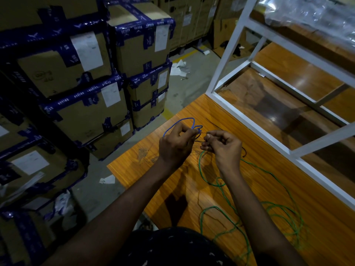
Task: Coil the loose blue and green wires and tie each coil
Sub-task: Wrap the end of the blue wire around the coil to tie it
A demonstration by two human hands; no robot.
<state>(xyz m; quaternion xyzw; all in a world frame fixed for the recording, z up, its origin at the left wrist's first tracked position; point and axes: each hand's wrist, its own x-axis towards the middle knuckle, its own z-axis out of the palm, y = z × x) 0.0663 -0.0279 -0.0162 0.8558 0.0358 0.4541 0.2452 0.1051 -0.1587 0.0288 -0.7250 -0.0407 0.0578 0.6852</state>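
A small coil of blue wire [187, 122] is held above the wooden table [326, 217], gripped by my left hand [175, 145]. Just to its right, my right hand [222, 145] pinches a thin black tie [199, 135] that runs between the two hands at the coil. The green wire [278, 210] lies loose on the table in wide tangled loops below and to the right of my hands. One strand passes under my right wrist.
A white metal frame [228, 54] stands on the table at the right, close behind my right hand. Stacked cardboard boxes [86, 112] with blue tape fill the left. Paper scraps [178, 68] lie on the grey floor.
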